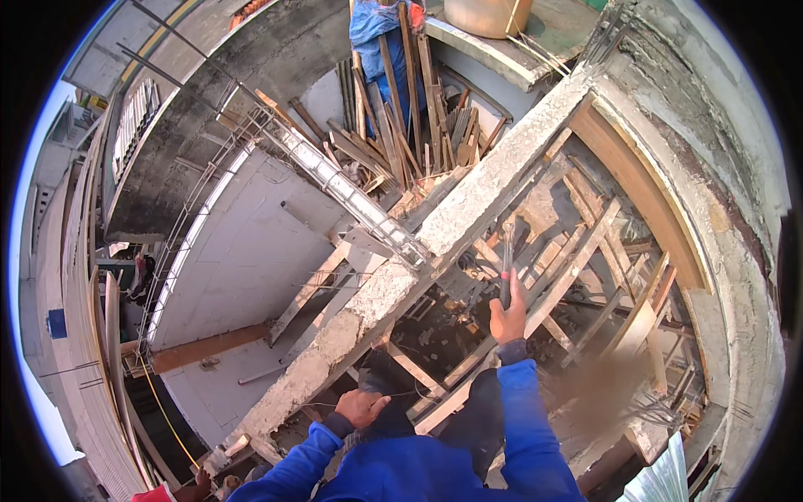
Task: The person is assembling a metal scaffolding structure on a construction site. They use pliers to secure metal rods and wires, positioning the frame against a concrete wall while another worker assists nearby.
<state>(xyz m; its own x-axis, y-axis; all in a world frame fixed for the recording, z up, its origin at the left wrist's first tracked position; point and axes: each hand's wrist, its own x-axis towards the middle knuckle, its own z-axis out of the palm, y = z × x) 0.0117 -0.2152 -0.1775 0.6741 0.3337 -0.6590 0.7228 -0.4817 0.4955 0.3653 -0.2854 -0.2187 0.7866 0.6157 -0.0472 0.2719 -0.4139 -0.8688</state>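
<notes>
My right hand [508, 316] is wrapped round the red and dark grip of a hand tool [507, 266]. A slim metal part of the tool points away from me over the open bay; its far end is too blurred to tell its kind. My left hand [361, 407] is closed beside the rough concrete beam [335, 339], near my knees. A thin wire [408, 393] shows next to it and seems to run through the fingers. Both arms wear blue sleeves. Below the right hand, wooden battens [577, 268] cross the bay.
Rebar cages [335, 180] join the beam from the far left. Loose timber [410, 117] leans by a blue tarp [376, 25] at the back. A curved formwork board [644, 184] lines the right. Another person's hand [203, 481] shows at lower left, near a yellow hose [167, 418].
</notes>
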